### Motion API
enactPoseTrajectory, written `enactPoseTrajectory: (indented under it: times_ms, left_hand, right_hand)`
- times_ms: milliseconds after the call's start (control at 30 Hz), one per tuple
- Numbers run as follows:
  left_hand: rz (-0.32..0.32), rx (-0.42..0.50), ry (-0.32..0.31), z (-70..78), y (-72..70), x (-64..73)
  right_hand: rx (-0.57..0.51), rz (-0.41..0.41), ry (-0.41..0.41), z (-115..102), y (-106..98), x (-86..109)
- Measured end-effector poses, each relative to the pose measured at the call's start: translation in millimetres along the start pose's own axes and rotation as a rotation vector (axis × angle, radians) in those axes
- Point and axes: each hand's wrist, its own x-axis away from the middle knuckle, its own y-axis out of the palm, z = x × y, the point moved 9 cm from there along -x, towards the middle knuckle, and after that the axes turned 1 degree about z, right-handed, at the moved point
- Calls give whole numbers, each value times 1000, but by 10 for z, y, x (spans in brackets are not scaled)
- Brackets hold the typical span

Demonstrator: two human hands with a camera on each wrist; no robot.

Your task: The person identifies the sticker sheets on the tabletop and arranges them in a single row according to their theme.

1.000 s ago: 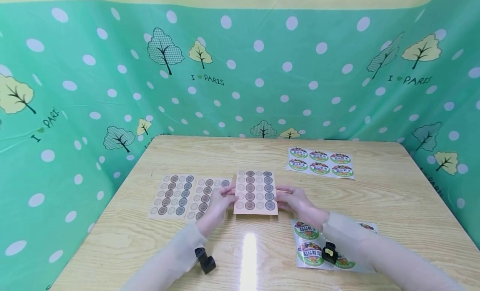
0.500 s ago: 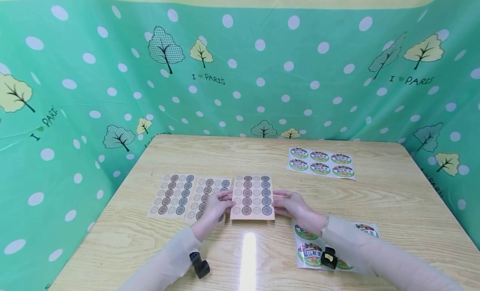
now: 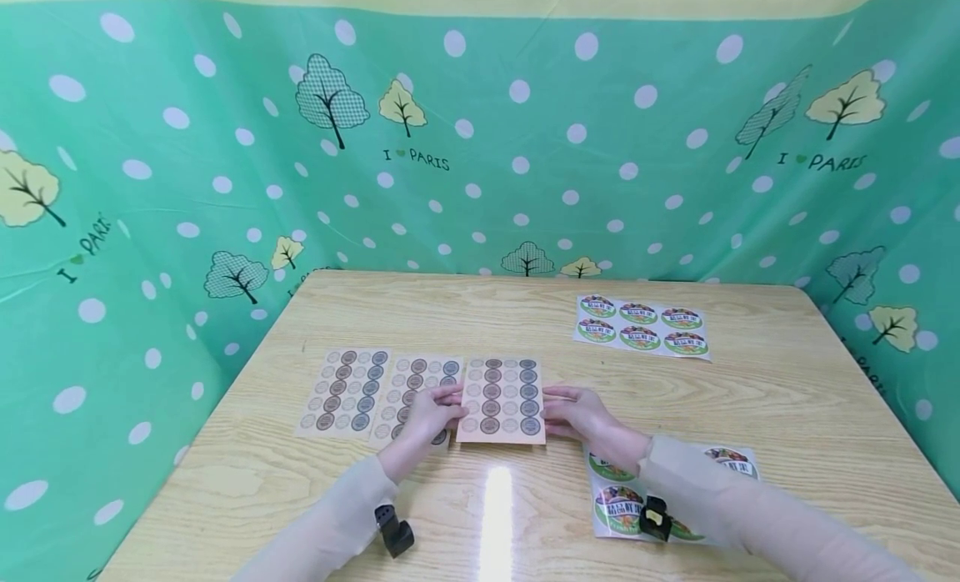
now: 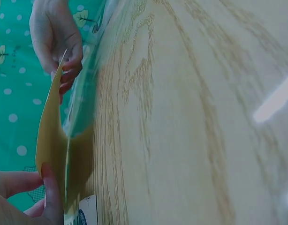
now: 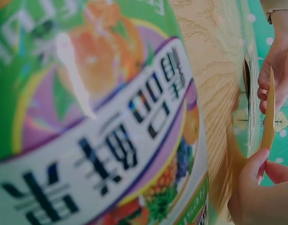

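Note:
Between my two hands is a sticker sheet, tan with columns of small round brown, grey and pale stickers. My left hand pinches its left edge between thumb and fingers, and my right hand pinches the opposite edge. The left wrist view shows the sheet nearly edge-on and slightly bowed, raised off the wooden tabletop. To the left lie two similar sheets: an outer one and an inner one, which my left hand partly covers.
A sheet of oval fruit labels lies under my right forearm, filling much of the right wrist view. Another fruit label sheet lies at the back right. A green dotted cloth hangs behind the wooden table.
Both hands have brought the held sheet nearer to me and slightly left, most of it in the first half second. The other sheets have stayed in place.

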Motion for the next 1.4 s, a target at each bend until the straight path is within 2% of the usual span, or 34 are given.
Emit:
enactPoseTrajectory:
  times_ms: [433,800,1133,1400]
  left_hand:
    - [-15,-93,-13,-30,-14,-11]
    - [-14,-177,21,0,-29,4]
    - [-57,-271,75,34,-13,21]
    - [-77,-310,90,44,-8,58]
  right_hand:
    - [29,-23,21,43,39,-7]
    - [63,-34,27,70,62,-27]
    - [126,-48,22,72,106,-4]
    - [199,-44,33,96,129,-12]
